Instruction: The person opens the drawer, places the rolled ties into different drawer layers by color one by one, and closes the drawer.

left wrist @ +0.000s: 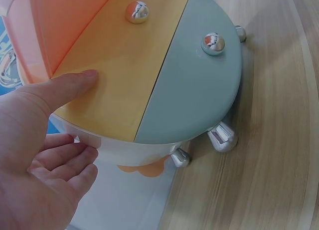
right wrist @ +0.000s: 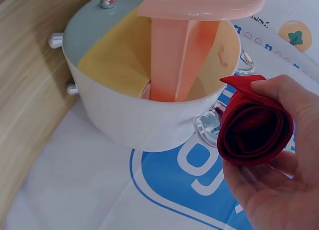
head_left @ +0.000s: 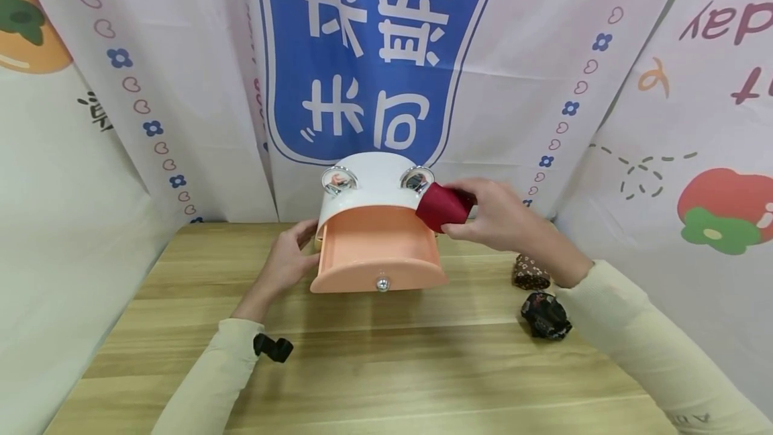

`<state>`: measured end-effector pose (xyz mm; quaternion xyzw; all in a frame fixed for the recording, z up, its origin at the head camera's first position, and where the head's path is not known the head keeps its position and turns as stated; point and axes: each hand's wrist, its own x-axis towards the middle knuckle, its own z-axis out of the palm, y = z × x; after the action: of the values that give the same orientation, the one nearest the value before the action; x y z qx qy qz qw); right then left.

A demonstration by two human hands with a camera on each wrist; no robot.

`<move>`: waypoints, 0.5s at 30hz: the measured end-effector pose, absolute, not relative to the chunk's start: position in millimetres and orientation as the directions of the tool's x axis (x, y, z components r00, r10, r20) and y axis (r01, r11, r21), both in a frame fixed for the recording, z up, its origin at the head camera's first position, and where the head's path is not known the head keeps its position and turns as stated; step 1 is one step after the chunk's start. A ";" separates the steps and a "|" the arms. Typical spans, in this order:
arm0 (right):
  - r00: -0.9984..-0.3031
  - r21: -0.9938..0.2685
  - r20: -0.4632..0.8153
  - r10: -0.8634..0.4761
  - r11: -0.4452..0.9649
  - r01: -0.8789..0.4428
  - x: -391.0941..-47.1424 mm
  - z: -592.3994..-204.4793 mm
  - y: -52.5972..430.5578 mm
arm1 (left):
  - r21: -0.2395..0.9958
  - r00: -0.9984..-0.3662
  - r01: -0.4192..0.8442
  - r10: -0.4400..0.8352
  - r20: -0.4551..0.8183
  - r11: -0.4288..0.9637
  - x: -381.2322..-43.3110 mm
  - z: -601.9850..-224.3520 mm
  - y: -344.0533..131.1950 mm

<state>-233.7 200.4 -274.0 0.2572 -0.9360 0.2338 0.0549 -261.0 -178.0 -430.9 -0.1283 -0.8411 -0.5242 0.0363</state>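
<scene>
A small white drawer cabinet (head_left: pixel 374 178) with round mirror eyes stands at the back of the table. Its peach top drawer (head_left: pixel 379 274) is pulled out, showing a bare floor inside. The yellow drawer (left wrist: pixel 124 75) and grey-green drawer (left wrist: pixel 194 85) below are closed. My left hand (head_left: pixel 286 262) holds the cabinet's left side, thumb on the yellow front, fingers along the white wall. In my right hand (head_left: pixel 498 215) is a rolled-up dark red cloth (head_left: pixel 445 207), pinched between thumb and fingers beside the right mirror eye. Its coiled end and pointed flap (right wrist: pixel 241 84) show in the right wrist view.
On the table's right lie a brown patterned cloth roll (head_left: pixel 530 272) and a black patterned cloth bundle (head_left: pixel 545 315), near my right forearm. Printed white cloth (head_left: pixel 199 72) hangs behind and at both sides of the wooden table (head_left: pixel 386 361).
</scene>
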 end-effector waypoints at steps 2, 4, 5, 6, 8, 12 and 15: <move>-0.855 -0.403 0.222 -0.469 0.754 -0.518 -234.0 -272.4 196.2 | 0.874 -0.965 0.253 0.177 0.194 0.416 -261.2 -431.2 -178.0; -0.849 -0.404 0.224 -0.479 0.747 -0.528 -234.1 -271.1 192.3 | 0.875 -0.965 0.250 0.176 0.193 0.415 -261.2 -431.5 -178.1; -0.847 -0.407 0.224 -0.482 0.743 -0.531 -233.9 -270.6 190.5 | 0.875 -0.966 0.250 0.175 0.193 0.415 -261.2 -431.6 -178.2; -0.845 -0.409 0.225 -0.485 0.740 -0.534 -233.9 -270.2 188.9 | 0.876 -0.966 0.250 0.175 0.193 0.413 -261.0 -431.6 -178.2; -0.841 -0.409 0.229 -0.489 0.736 -0.540 -233.8 -269.7 185.8 | 0.875 -0.964 0.254 0.177 0.197 0.412 -260.9 -431.8 -178.4; -0.837 -0.402 0.234 -0.494 0.735 -0.546 -232.9 -268.4 180.0 | 0.876 -0.961 0.264 0.182 0.206 0.403 -260.3 -431.2 -178.5; -0.838 -0.414 0.224 -0.497 0.730 -0.543 -231.5 -267.2 175.8 | 0.880 -0.961 0.265 0.182 0.208 0.395 -260.1 -430.8 -178.9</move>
<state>-231.5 175.8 -267.2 0.2800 -0.9289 0.2375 0.0488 -260.1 -178.9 -430.8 -0.1341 -0.8342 -0.5335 0.0387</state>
